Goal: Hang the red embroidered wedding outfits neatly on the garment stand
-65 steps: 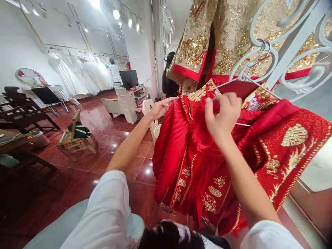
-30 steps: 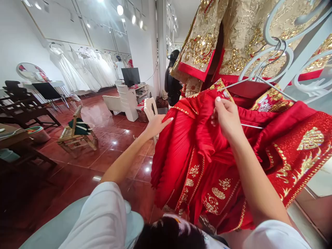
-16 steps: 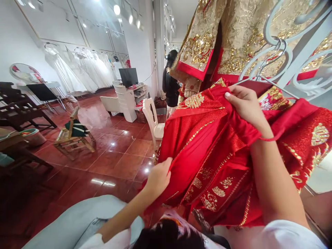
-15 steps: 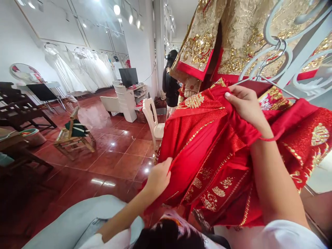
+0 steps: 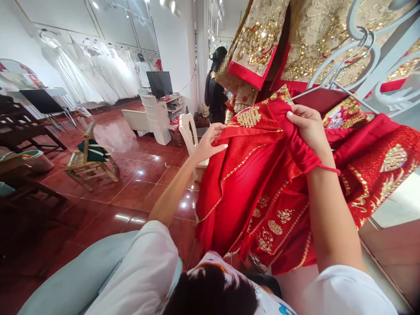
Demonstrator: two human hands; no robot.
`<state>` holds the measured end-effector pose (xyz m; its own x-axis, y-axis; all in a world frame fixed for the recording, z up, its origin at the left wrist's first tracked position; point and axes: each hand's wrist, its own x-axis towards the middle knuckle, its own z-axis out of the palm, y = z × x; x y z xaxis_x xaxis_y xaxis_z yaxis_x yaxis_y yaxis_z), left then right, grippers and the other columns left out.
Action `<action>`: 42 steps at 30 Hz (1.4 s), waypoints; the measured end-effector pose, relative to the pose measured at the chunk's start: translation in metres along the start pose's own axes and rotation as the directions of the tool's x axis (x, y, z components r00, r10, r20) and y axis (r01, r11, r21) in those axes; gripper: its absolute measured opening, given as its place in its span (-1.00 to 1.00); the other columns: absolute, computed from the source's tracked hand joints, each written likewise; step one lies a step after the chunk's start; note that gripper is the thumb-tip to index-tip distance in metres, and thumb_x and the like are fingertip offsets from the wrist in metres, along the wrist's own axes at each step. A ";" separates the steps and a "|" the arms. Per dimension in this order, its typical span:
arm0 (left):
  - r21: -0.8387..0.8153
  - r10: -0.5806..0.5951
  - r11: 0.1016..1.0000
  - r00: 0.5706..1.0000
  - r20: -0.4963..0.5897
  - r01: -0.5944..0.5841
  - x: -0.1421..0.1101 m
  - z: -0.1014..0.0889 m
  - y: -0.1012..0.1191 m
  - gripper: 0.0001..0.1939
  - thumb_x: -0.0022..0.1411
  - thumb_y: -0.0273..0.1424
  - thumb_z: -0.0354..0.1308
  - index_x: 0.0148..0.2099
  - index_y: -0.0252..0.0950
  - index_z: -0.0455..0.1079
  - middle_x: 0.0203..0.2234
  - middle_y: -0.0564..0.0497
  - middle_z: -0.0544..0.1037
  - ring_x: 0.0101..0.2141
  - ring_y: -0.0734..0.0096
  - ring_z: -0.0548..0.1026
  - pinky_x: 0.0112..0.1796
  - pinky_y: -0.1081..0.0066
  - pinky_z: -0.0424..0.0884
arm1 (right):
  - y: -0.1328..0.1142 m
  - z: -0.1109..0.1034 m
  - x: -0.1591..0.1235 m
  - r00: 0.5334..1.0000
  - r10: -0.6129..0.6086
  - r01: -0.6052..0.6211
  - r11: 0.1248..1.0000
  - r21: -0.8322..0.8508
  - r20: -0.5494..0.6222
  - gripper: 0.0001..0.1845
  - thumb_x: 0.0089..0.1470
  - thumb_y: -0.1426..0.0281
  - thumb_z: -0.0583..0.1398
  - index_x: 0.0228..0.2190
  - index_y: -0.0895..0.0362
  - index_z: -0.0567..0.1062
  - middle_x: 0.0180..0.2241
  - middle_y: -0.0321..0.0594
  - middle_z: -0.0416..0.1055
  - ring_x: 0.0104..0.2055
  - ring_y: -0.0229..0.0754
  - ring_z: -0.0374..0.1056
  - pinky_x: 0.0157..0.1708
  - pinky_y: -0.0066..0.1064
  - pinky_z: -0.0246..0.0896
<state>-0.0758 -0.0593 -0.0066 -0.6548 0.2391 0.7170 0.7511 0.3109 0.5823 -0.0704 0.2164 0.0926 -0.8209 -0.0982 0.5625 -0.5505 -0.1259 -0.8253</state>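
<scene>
A red skirt with gold embroidery and beaded trim hangs in folds in front of me from a metal hanger. My right hand pinches its gathered red waistband between thumb and fingers. A thin red cord lies at my right wrist. At the skirt's upper left edge is my left hand, thumb and fingers apart around the edge of the cloth. Whether its fingertips press on the fabric I cannot tell.
Gold-sequined garments hang above, beside a white scrollwork rack. A white chair stands behind the skirt. A person in black is farther back. Left are a bamboo chair, a monitor and white gowns.
My left hand has risen from the skirt's lower left side to its upper left edge, and its fingers have opened. My right hand still grips the waistband. The view has shifted slightly.
</scene>
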 end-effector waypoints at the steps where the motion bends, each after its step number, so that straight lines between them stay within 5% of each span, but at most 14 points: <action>1: -0.043 -0.082 0.996 0.995 0.049 0.084 -0.006 0.002 -0.008 -0.46 0.08 -0.23 0.14 0.07 -0.29 0.13 -0.04 -0.13 0.38 -0.09 0.31 0.43 -0.04 0.28 0.38 | 0.002 -0.001 -0.001 1.000 0.007 -0.007 1.000 -0.009 -0.007 -0.93 -0.23 0.48 0.24 -0.54 0.17 0.48 -0.47 -0.12 0.44 -0.43 -0.25 0.32 -0.29 -0.35 0.22; 4: 0.030 -0.250 0.968 0.961 0.120 0.248 -0.035 0.002 -0.008 -0.63 0.11 -0.28 0.07 -0.05 -0.34 0.22 -0.31 -0.02 0.44 -0.31 0.40 0.43 -0.20 0.33 0.40 | 0.005 -0.002 -0.002 1.000 -0.016 0.016 1.000 -0.017 0.017 -0.95 -0.17 0.51 0.20 -0.53 0.18 0.46 -0.51 -0.17 0.42 -0.49 -0.29 0.29 -0.32 -0.36 0.21; 8: 0.408 -0.200 0.898 0.979 0.047 0.164 -0.061 -0.008 0.051 -0.97 0.03 -0.47 0.08 -0.40 -0.32 0.30 -0.32 -0.02 0.41 -0.23 0.33 0.35 -0.10 0.28 0.30 | -0.012 0.002 0.000 0.990 -0.121 0.131 0.975 -0.180 0.066 -0.94 -0.10 0.54 0.16 -0.50 0.20 0.44 -0.54 -0.24 0.36 -0.54 -0.36 0.20 -0.38 -0.41 0.16; 10: 0.680 -0.100 0.728 0.995 -0.026 0.091 -0.072 -0.003 0.088 -0.93 0.03 -0.53 0.04 -0.47 -0.31 0.27 -0.31 -0.04 0.43 -0.18 0.28 0.34 -0.08 0.26 0.27 | -0.028 0.004 0.005 0.970 -0.223 0.241 0.889 -0.388 0.093 -0.93 -0.04 0.53 0.16 -0.50 0.21 0.45 -0.53 -0.25 0.33 -0.54 -0.37 0.14 -0.42 -0.43 0.10; 13: 0.703 -0.179 0.690 0.982 -0.065 0.172 -0.102 0.032 0.114 -0.85 0.12 -0.52 -0.04 -0.46 -0.28 0.27 -0.42 -0.04 0.43 -0.33 0.35 0.38 -0.27 0.37 0.32 | -0.043 -0.001 0.016 0.924 -0.359 0.351 0.655 -0.670 0.133 -0.90 0.00 0.42 0.21 -0.47 0.20 0.48 -0.57 -0.25 0.28 -0.54 -0.34 0.10 -0.42 -0.39 0.08; 16: 0.670 -0.616 0.636 0.774 0.143 0.382 -0.137 0.078 0.095 -0.80 0.19 -0.52 -0.11 -0.30 -0.26 0.34 -0.31 -0.06 0.48 -0.27 0.33 0.44 -0.23 0.35 0.33 | -0.032 -0.012 0.025 0.915 -0.378 0.332 0.502 -0.799 0.142 -0.85 -0.03 0.33 0.26 -0.44 0.18 0.48 -0.54 -0.22 0.32 -0.50 -0.26 0.19 -0.35 -0.32 0.16; 21: 0.598 -0.668 0.704 0.645 0.372 0.385 -0.139 0.086 0.074 -0.88 0.16 -0.46 0.01 -0.37 -0.31 0.37 -0.42 -0.01 0.51 -0.39 0.38 0.48 -0.37 0.42 0.35 | -0.002 -0.024 0.026 0.919 -0.352 0.325 0.432 -0.841 0.175 -0.73 0.03 0.31 0.22 -0.21 0.15 0.46 -0.38 -0.17 0.39 -0.38 -0.21 0.29 -0.28 -0.29 0.22; 23: 0.501 -0.577 0.797 0.672 0.465 0.337 -0.107 0.066 0.088 -0.75 0.24 -0.27 -0.02 -0.41 -0.26 0.36 -0.51 0.10 0.48 -0.46 0.46 0.45 -0.41 0.46 0.34 | -0.001 -0.023 0.022 0.927 -0.331 0.313 0.416 -0.854 0.178 -0.71 0.06 0.30 0.19 -0.15 0.13 0.43 -0.37 -0.17 0.39 -0.35 -0.19 0.30 -0.27 -0.30 0.23; 24: 0.459 -0.512 0.834 0.739 0.439 0.305 -0.085 0.056 0.097 -0.75 0.28 -0.26 -0.07 -0.33 -0.22 0.37 -0.44 0.12 0.49 -0.39 0.47 0.46 -0.33 0.45 0.36 | -0.002 -0.022 0.018 0.931 -0.322 0.301 0.409 -0.862 0.173 -0.69 0.07 0.30 0.18 -0.12 0.11 0.42 -0.36 -0.16 0.39 -0.34 -0.18 0.31 -0.27 -0.30 0.23; 26: 0.452 -0.153 0.886 0.986 0.071 0.105 -0.034 0.040 0.110 -0.82 0.24 -0.30 0.00 -0.27 -0.24 0.38 -0.32 0.05 0.51 -0.27 0.40 0.46 -0.15 0.35 0.37 | -0.005 -0.018 0.009 0.937 -0.314 0.268 0.379 -0.886 0.149 -0.66 0.08 0.31 0.17 -0.08 0.09 0.41 -0.33 -0.15 0.41 -0.32 -0.14 0.32 -0.26 -0.29 0.22; 28: 0.556 0.165 0.826 0.983 -0.082 -0.092 0.018 0.037 0.113 -0.80 0.21 -0.32 0.05 -0.15 -0.28 0.36 -0.17 -0.05 0.48 -0.09 0.27 0.40 0.01 0.22 0.30 | -0.006 -0.014 -0.003 0.942 -0.310 0.231 0.314 -0.921 0.131 -0.65 0.08 0.33 0.16 -0.06 0.08 0.41 -0.32 -0.14 0.44 -0.31 -0.11 0.33 -0.26 -0.29 0.20; 31: 0.537 0.301 0.810 0.953 -0.036 -0.236 0.076 0.054 0.099 -0.56 0.16 -0.29 0.14 0.08 -0.26 0.24 0.06 -0.11 0.34 0.10 0.17 0.26 0.15 0.16 0.17 | -0.002 -0.010 -0.022 0.951 -0.280 0.194 0.197 -0.961 0.134 -0.69 0.10 0.34 0.13 -0.11 0.11 0.44 -0.38 -0.14 0.44 -0.33 -0.09 0.33 -0.27 -0.31 0.16; 36: 0.483 0.244 0.861 0.963 -0.116 -0.161 0.088 0.091 0.074 -0.56 0.22 -0.25 0.07 0.13 -0.24 0.21 0.08 -0.15 0.28 0.11 0.16 0.24 0.16 0.17 0.15 | 0.007 -0.009 -0.039 0.950 -0.260 0.207 0.119 -0.971 0.171 -0.73 0.19 0.32 0.04 -0.17 0.13 0.45 -0.39 -0.14 0.41 -0.33 -0.17 0.29 -0.21 -0.31 0.11; 42: 0.501 0.069 0.862 0.963 -0.259 0.073 0.094 0.100 0.100 -0.62 0.18 -0.12 0.12 -0.11 -0.30 0.29 -0.12 -0.12 0.37 0.11 0.09 0.21 0.17 0.04 0.12 | -0.008 -0.013 -0.051 0.911 -0.406 0.090 0.044 -0.995 0.064 -0.67 0.26 0.31 -0.08 -0.04 0.08 0.33 -0.20 -0.07 0.35 -0.09 -0.01 0.21 -0.02 -0.07 0.00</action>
<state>-0.0705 0.0863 0.0802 -0.5572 0.0137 0.8303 0.5583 0.7463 0.3623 -0.0261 0.2351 0.0703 -0.5147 -0.1019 0.8513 -0.2491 0.9678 -0.0348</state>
